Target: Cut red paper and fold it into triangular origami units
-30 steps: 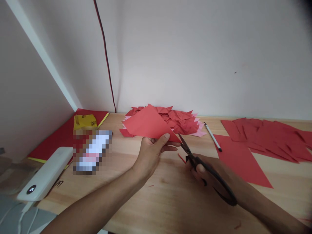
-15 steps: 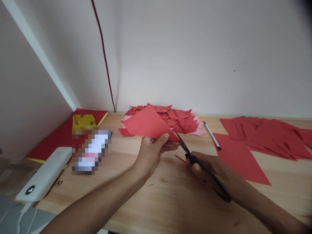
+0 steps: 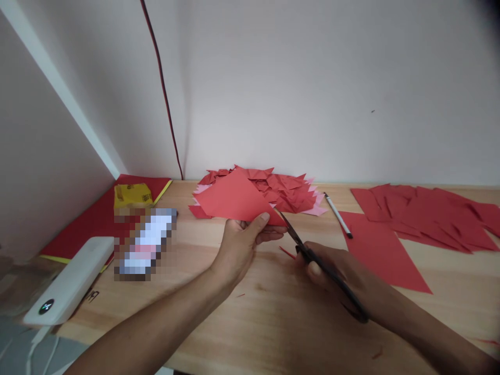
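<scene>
Paper sheet (image 3: 232,197), red, above desk (image 3: 250,333): I'm monitoring L hand (image 3: 240,245) pinching its near edge, R hand (image 3: 346,263) gripping scissors (image 3: 307,253) at its corner; prob. light, flimsy, creasing easily, edge-held best.

The scissors (image 3: 305,252) are partly hidden, and the phone screen (image 3: 147,242) is pixelated past reading

Craft workspace; home or workshop not determinable. Evidence: wooden desk (image 3: 234,333) against pale wall (image 3: 292,94), scissors (image 3: 326,269), pen (image 3: 338,216), piled red paper (image 3: 429,219).
</scene>
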Available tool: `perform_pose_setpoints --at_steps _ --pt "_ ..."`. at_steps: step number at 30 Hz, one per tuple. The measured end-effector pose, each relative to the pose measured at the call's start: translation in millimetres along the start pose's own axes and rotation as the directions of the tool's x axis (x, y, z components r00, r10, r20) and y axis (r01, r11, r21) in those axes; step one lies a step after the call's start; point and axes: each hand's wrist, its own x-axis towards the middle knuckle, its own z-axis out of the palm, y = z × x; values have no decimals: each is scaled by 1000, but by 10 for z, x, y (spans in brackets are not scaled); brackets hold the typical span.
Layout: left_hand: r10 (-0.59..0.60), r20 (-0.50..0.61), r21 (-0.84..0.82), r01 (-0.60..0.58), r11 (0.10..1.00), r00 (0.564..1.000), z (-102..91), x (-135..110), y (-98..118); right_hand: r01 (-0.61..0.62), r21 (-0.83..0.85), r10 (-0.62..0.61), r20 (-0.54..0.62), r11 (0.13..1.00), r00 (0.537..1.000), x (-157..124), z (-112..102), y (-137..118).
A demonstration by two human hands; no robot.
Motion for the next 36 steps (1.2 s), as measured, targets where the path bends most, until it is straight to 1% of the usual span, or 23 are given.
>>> perform_pose_setpoints --at_steps 4,11,16,21,25,32,36 --pt "2 0 0 -2 1000 1000 -1 3 -6 12 1 -12 -11 1000 1000 9 5 -10" --pt "-1 2 2 1 1000 1000 -5 -13 -11 -35 17 34 56 999 998 18 -2 -73" --pt "-13 -6 0 13 1000 1000 -4 -11 -13 -33 34 32 40 999 999 31 0 -65" --pt "-12 -3 -5 12 1000 1000 12 -17 -3 -28 87 26 28 996 999 41 15 -54" --pt "-19 0 5 19 1000 1000 4 -16 -6 -58 102 56 30 993 998 38 22 -36" --pt "-15 16 -2 15 1000 1000 -16 -10 -16 -97 137 97 8 986 995 49 43 79" --pt "-4 21 -13 5 1000 1000 -15 1 -26 -151 138 150 12 979 989 43 55 85"
